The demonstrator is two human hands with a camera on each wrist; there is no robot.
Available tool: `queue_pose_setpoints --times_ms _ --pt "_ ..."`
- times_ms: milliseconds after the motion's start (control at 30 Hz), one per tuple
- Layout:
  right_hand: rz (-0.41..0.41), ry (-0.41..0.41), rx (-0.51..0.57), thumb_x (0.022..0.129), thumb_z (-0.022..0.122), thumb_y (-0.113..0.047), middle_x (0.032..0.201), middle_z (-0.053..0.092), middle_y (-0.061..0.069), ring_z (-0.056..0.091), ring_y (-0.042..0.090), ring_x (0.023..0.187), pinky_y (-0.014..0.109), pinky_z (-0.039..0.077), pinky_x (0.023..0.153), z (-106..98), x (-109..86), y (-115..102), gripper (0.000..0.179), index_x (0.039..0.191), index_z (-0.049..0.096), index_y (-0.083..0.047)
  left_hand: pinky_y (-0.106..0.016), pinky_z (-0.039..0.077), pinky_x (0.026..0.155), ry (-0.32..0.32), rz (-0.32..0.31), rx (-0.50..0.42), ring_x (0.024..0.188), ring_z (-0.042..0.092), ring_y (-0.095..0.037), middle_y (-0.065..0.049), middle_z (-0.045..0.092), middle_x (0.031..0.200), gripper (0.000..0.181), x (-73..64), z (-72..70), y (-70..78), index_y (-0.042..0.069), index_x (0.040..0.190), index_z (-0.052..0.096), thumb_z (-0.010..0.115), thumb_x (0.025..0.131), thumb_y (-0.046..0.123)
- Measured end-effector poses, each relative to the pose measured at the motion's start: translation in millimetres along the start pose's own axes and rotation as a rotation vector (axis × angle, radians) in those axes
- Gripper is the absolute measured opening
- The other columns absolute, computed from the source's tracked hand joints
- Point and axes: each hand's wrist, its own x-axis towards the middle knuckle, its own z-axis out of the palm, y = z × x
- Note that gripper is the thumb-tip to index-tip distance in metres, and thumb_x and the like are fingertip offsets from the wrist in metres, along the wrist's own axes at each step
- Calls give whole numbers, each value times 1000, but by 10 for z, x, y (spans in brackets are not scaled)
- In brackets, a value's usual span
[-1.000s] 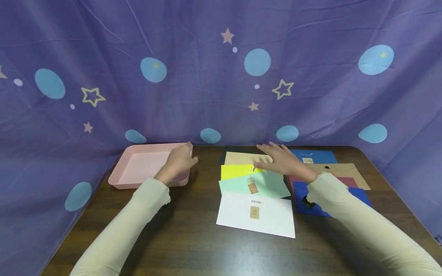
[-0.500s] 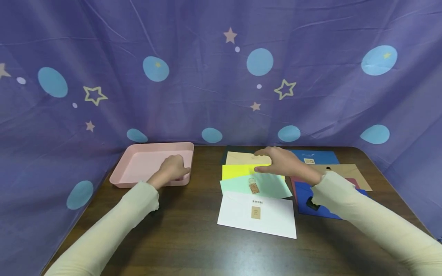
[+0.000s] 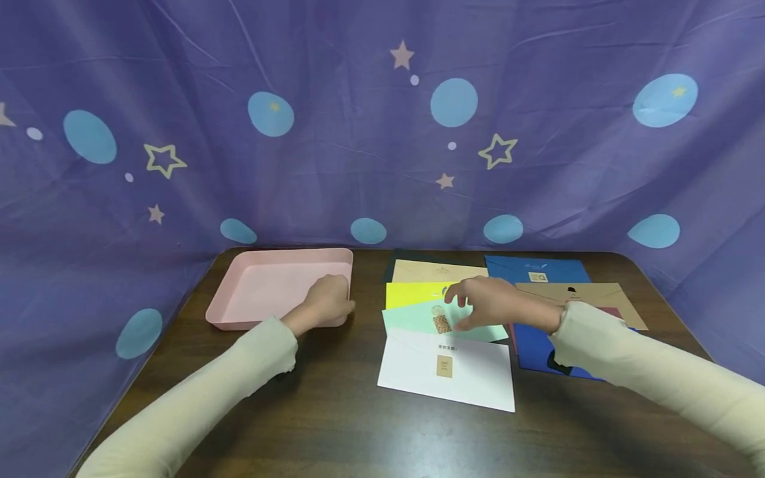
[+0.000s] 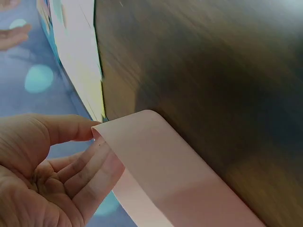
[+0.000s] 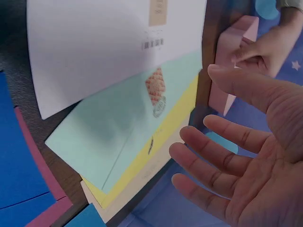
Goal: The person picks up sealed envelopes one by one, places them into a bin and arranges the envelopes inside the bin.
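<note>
My left hand (image 3: 325, 300) pinches the right side wall of a shallow pink tray (image 4: 156, 161), thumb outside and fingers inside in the left wrist view. Above the overlapping envelopes hovers my right hand (image 5: 246, 146), its fingers spread and loosely bent, holding nothing. Beneath it lie a mint green envelope (image 3: 412, 320) with a patterned sticker and a white envelope (image 3: 445, 392) in front. A yellow envelope (image 3: 406, 295) and a cream envelope (image 3: 412, 271) show behind, partly covered.
Further right lie a blue envelope (image 3: 562, 269) at the back, a tan envelope (image 3: 603, 299), a dark red one (image 5: 47, 182) and a deep blue one (image 3: 532, 342). The brown wooden table (image 3: 335, 411) meets a purple curtain (image 3: 335, 179) at its back edge.
My left hand has gripped the tray's side, and the tray has shifted slightly right. My right hand has come nearer over the mint green envelope.
</note>
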Motion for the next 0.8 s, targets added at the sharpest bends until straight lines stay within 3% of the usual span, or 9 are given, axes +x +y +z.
queue_pose_setpoints --times_ms 200,333,500,633,733,800 --pt "6 -21 4 81 86 -25 107 72 11 62 12 76 27 52 61 74 -24 -31 49 124 68 -9 -21 25 40 -10 15 -46 45 31 -12 4 32 41 50 3 103 297 14 45 40 62 89 5" --pt "41 -44 16 80 87 -26 107 71 10 62 16 82 30 54 64 121 -29 -54 46 120 68 -10 -22 25 39 -2 -26 -64 45 33 -14 1 35 45 46 15 138 460 11 50 42 63 90 5" --pt "54 -77 16 78 88 -30 107 69 9 59 17 84 30 52 65 176 -44 -48 46 115 67 -12 -21 25 39 3 -25 -86 46 36 -15 -1 38 48 34 47 189 581 6 57 53 64 89 3" --pt "53 -93 14 75 90 -33 104 68 8 56 17 82 29 50 64 212 -62 -35 50 114 67 -12 -20 31 38 19 -5 -117 47 45 -16 -6 55 57 8 48 229 652 -4 84 71 65 87 0" --pt "72 -99 10 73 92 -34 103 68 7 56 17 81 29 50 65 247 -70 -27 52 113 67 -12 -20 33 38 28 8 -126 50 52 -18 -11 66 70 18 43 253 691 -8 103 72 66 87 0" --pt "87 -101 7 72 92 -34 102 67 7 56 17 82 30 50 67 276 -71 -26 52 113 67 -13 -19 33 37 24 9 -125 51 54 -19 -13 69 74 22 41 264 707 -8 108 71 67 88 1"
